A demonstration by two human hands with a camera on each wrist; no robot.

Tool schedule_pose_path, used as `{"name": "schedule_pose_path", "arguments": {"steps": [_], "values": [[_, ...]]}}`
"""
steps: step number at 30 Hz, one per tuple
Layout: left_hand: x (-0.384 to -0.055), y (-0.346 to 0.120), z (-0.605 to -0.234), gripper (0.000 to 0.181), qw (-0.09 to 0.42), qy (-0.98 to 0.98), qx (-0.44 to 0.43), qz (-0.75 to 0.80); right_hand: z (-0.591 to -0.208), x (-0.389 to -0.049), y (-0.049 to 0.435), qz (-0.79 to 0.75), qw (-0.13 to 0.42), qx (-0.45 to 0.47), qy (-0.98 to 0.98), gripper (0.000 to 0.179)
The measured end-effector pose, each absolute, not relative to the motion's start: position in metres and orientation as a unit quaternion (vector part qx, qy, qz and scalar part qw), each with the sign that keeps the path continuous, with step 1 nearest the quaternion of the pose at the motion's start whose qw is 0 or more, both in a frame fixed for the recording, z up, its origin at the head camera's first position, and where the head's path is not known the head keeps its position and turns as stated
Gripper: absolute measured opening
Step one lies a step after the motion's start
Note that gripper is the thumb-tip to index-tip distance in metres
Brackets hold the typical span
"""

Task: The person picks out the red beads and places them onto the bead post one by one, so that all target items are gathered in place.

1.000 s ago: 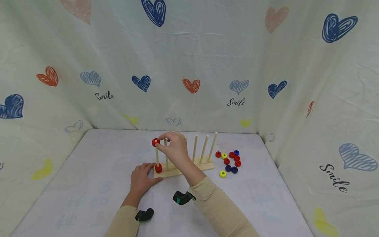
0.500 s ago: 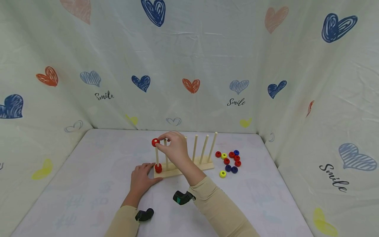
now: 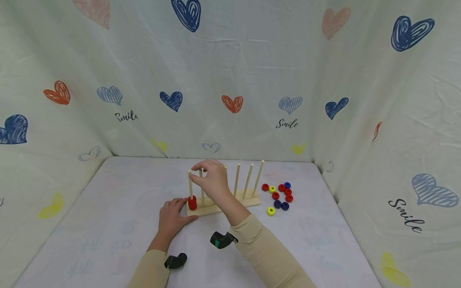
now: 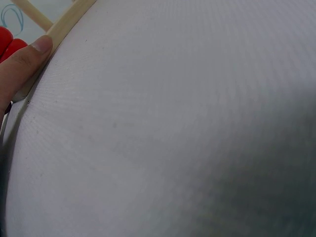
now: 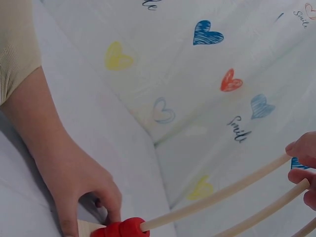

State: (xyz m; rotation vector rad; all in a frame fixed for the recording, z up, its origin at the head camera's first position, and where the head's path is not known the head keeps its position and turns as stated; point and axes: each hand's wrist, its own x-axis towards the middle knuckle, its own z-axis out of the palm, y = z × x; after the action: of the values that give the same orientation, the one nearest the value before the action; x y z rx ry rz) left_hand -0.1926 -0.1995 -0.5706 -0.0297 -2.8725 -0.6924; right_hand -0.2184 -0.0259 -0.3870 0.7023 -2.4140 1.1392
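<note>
A wooden peg stand [image 3: 213,209] with a row of upright pegs sits on the table. Red beads [image 3: 192,203] are stacked at the foot of its leftmost peg [image 3: 190,185]; the right wrist view shows these red beads [image 5: 129,228] pressed together. My left hand [image 3: 172,216] holds the stand's left end, thumb along the front edge and fingers at the far side. In the left wrist view, the thumb [image 4: 24,61] lies against the wood. My right hand [image 3: 213,182] hovers at the top of the leftmost peg, thumb and forefinger apart with no bead between them.
Loose red beads [image 3: 282,188], yellow beads [image 3: 271,211] and blue beads [image 3: 277,204] lie right of the stand. The other pegs [image 3: 248,182] stand bare where visible; my right hand partly hides some. A heart-print curtain [image 3: 230,60] encloses the table's back and sides.
The red bead that my right hand pinched atop the leftmost peg has been let go and slid down onto the stack. Thumb and forefinger parted slightly; my left hand stayed put.
</note>
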Motion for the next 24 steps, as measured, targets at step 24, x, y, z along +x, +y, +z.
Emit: {"name": "schedule_pose_path", "arguments": {"steps": [24], "values": [[-0.192,-0.200,-0.571,0.079,0.102,-0.967,-0.022,-0.230,-0.384,-0.214,-0.012,0.512,0.127,0.238,-0.816,0.015]]}}
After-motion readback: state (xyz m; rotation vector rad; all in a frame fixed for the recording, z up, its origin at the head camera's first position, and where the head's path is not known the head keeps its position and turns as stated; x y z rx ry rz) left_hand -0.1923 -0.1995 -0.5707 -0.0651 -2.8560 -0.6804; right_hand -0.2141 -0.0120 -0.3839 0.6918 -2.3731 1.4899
